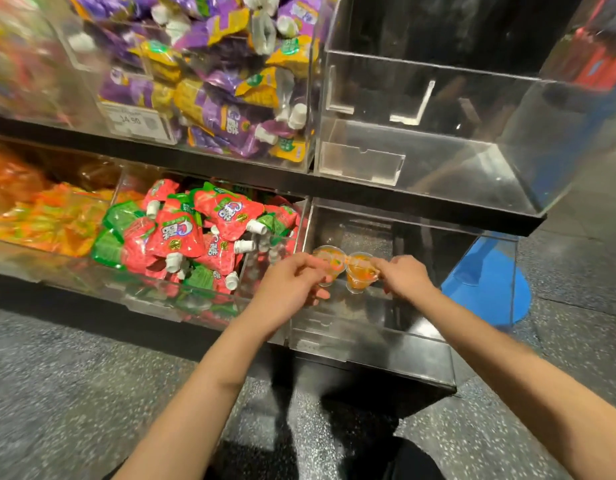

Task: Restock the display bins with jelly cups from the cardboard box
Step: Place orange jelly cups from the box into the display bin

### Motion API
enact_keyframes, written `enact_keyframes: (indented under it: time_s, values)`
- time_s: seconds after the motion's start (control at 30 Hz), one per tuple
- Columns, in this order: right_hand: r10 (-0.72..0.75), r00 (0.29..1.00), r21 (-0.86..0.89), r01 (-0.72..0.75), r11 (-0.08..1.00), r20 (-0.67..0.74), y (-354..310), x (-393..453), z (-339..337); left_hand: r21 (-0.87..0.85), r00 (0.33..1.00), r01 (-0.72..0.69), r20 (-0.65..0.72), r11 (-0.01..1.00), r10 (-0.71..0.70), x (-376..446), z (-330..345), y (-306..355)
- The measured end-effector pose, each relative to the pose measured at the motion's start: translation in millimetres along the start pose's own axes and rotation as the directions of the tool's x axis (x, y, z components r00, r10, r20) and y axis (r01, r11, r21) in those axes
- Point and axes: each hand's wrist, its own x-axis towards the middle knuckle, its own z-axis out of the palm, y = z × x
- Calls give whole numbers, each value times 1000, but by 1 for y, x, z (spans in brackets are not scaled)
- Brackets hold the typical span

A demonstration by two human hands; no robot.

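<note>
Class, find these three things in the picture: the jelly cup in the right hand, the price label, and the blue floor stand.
Jelly cup [359, 271]: head view, on its orange body.
Price label [135, 123]: head view, on the white card's middle.
Blue floor stand [486, 282]: head view, on its sloping side.

Clear display bins line a two-tier black shelf standing on speckled grey floor.

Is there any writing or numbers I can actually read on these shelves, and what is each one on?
"14.90": price tag on the upper bin of purple and yellow pouches.
Large "C": red pouches in the lower bin; the rest of that print is unreadable.
Purple pouches: print too blurred.
Jelly cups lids: too small.
</note>
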Motion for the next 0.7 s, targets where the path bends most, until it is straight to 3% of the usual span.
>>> enact_keyframes:
  time_s: [0.1, 0.2, 0.33, 0.47, 0.57, 0.7]
  values:
    - [-109, 993, -67, 112, 991, 46, -6, -12, 3, 206, 995, -94, -1, 974, 96, 5, -7, -16]
    - [-78, 993, -185, 92, 978, 84, -22, -25, 5, 149, 992, -83, -81, 985, 95, -2, -8, -18]
    - [-80, 968, -239, 139, 961, 240, -68, -66, -15, 57, 984, 178, -12, 982, -177, -35, -30, -16]
    - [-128, 879, -310, 294, 904, 459, -149, -122, -49, 204, 928, 359, 24, 911, -372, -93, -79, 25]
    - [-183, 816, -316, 405, 858, 549, -224, -176, -79, 192, 891, 455, -85, 870, -447, -150, -125, 85]
    - [-295, 705, -231, 547, 804, 645, -319, -264, -111, 71, 846, 475, -310, 877, -433, -242, -185, 176]
